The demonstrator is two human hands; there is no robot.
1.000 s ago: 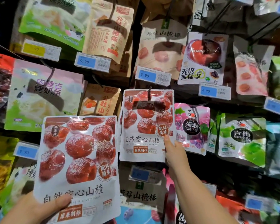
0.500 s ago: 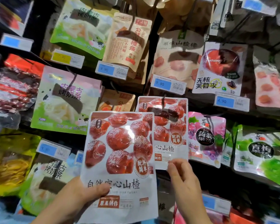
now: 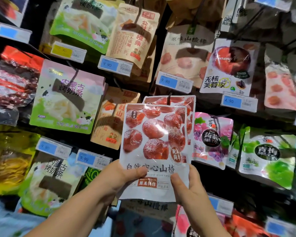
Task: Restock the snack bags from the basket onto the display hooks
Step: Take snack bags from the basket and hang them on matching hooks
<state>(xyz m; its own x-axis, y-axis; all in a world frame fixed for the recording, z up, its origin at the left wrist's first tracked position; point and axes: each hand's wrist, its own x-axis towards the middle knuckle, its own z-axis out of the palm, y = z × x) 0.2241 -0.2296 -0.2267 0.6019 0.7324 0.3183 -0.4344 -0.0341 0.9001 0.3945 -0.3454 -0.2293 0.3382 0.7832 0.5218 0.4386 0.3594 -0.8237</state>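
A white hawthorn snack bag [image 3: 154, 142] printed with red fruit is held up in front of the display. My left hand [image 3: 116, 177] grips its lower left corner, thumb on the front. My right hand [image 3: 186, 187] pinches its lower right edge, thumb across the front. Directly behind it hangs a matching hawthorn bag [image 3: 186, 101] on a black display hook [image 3: 169, 97], mostly covered by the held bag. The held bag's top edge sits just below that hook. No basket is in view.
Neighbouring hooks carry a grape jelly bag [image 3: 212, 139] to the right, a brown hawthorn-strip bag [image 3: 109, 117] to the left and a green milk-stick bag [image 3: 67, 100] further left. Blue price tags [image 3: 167, 82] stick out on the rails. Dark shelf backing lies between the rows.
My left hand has carried the bag right and up until it covers the hanging one. My right hand left the hanging bag's bottom edge and took hold of the held bag.
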